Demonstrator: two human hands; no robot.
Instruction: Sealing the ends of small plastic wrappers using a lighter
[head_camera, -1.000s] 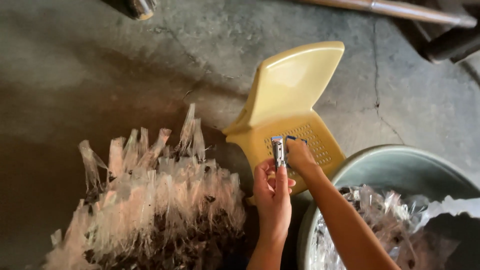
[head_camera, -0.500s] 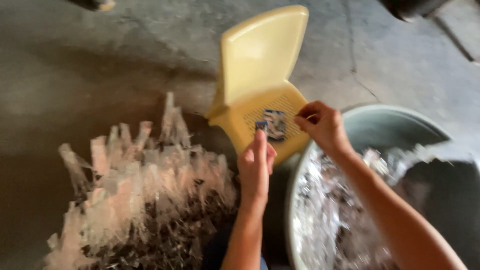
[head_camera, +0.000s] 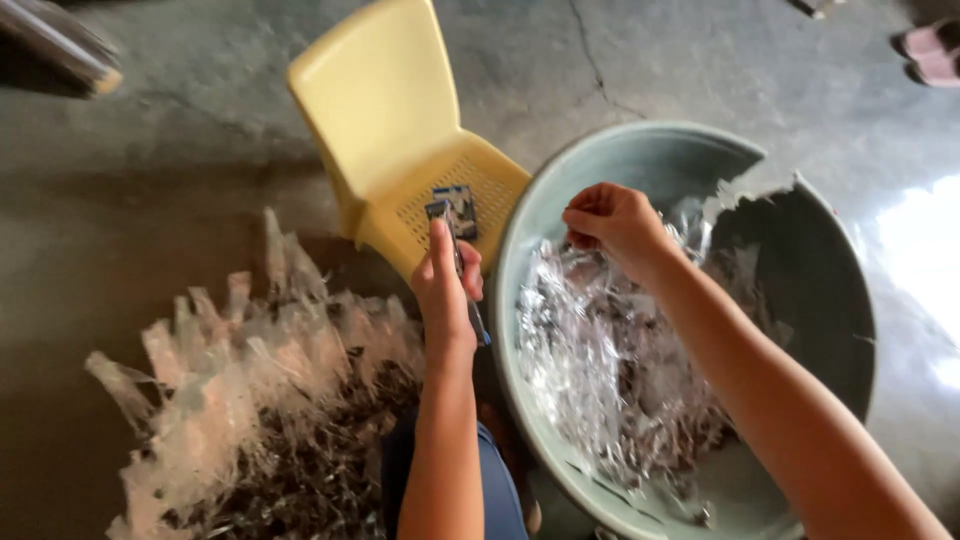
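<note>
Left hand (head_camera: 445, 285): closed around a slim metal tool (head_camera: 452, 248) with a blue end showing below the palm; the index finger is laid along the tool's shaft. The tool's upper tip is held just in front of the seat of the yellow chair. What kind of tool it is cannot be told.

Right hand (head_camera: 612, 222): fingers pinched narrowly together over the near rim of the basin, apparently on a thin bit of clear plastic; what exactly is gripped cannot be made out.

Basin (head_camera: 820, 290): large, round, grey-green, set on the floor to the right. A heap of crumpled clear plastic wrappers (head_camera: 600, 370) mixed with dark bits is held inside it, mostly on the left half.

Yellow chair (head_camera: 385, 105): small, plastic, with a perforated seat, placed just beyond the left hand and touching the basin's rim. A small dark packet (head_camera: 462, 210) is laid on the seat.

Pile of clear bags (head_camera: 250, 400): stood upright on the floor to the left, filled with dark matter, beside the left forearm.

Floor (head_camera: 170, 170): grey concrete, cracked.

Sandals (head_camera: 930, 55): seen at the upper right corner.
</note>
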